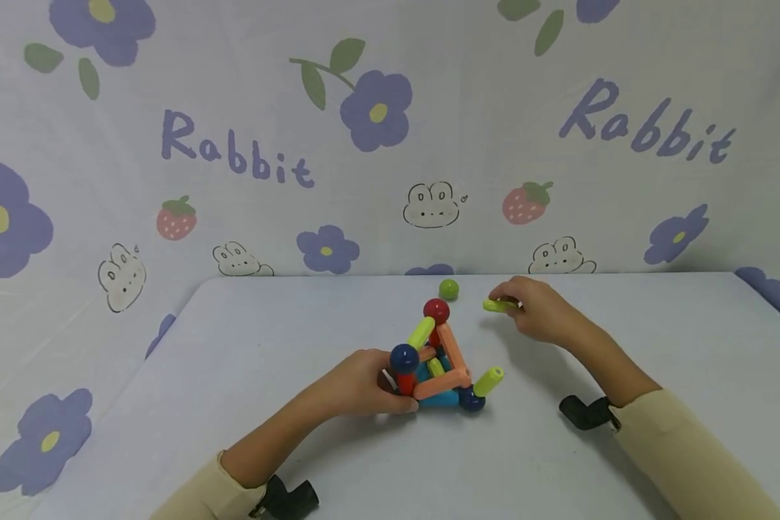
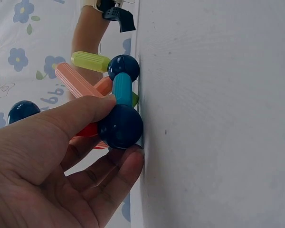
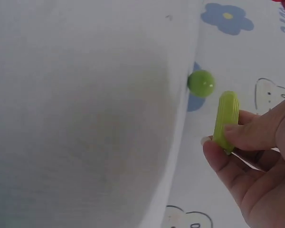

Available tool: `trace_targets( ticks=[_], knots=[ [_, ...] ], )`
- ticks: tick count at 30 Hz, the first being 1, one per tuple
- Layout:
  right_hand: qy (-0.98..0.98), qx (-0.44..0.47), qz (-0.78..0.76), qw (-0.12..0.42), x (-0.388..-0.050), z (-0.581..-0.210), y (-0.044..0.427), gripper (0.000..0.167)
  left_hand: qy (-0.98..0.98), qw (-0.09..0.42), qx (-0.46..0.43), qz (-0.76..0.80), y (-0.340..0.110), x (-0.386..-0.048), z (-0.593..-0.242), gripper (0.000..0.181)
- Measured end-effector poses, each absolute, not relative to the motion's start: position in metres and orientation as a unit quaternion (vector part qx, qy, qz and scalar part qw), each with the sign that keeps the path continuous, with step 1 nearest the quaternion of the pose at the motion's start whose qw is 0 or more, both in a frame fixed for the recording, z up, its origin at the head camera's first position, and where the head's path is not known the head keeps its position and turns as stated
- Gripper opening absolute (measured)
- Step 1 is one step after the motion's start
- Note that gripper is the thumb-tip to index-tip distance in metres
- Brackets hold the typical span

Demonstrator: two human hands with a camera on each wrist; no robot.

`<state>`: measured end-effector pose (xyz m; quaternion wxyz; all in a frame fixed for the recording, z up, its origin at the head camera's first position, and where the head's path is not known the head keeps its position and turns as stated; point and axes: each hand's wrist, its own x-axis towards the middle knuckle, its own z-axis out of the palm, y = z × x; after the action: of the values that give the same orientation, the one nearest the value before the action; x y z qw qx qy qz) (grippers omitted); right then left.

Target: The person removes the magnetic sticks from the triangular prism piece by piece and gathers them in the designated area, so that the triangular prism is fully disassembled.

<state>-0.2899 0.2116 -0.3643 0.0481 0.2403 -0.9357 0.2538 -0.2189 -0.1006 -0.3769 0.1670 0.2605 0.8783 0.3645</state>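
The partly joined ball-and-rod frame (image 1: 442,383) is gripped at its left by the left hand (image 1: 366,383), while a green ball (image 1: 449,289) behind it and the yellow-green rod (image 1: 494,305) pinched by the right hand (image 1: 541,310), beyond its right side, are not yet attached.

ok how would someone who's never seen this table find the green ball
Look to the far edge of the white table, beyond the model of rods and balls. The green ball sits there, left of the right hand. It lies loose and is bright green, while the red ball and dark blue balls belong to the model.
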Motion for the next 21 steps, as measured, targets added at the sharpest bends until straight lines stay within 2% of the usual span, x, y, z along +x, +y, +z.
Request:
trace_targets(
  ticks=[4,14,21],
  knots=[
    [-0.936,0.239,0.254,0.035,-0.296,-0.373,0.215,0.026,0.877,0.164,0.264,0.367,-0.101,-0.219,-0.377,0.037],
    [-0.933,0.244,0.26,0.056,-0.3,-0.378,0.222,0.019,0.877,0.16,0.265,0.366,-0.101,-0.22,-0.38,0.037],
    [-0.937,0.224,0.263,0.05,-0.303,-0.382,0.223,0.017,0.882,0.162,0.254,0.362,-0.1,-0.221,-0.381,0.038]
  ],
)
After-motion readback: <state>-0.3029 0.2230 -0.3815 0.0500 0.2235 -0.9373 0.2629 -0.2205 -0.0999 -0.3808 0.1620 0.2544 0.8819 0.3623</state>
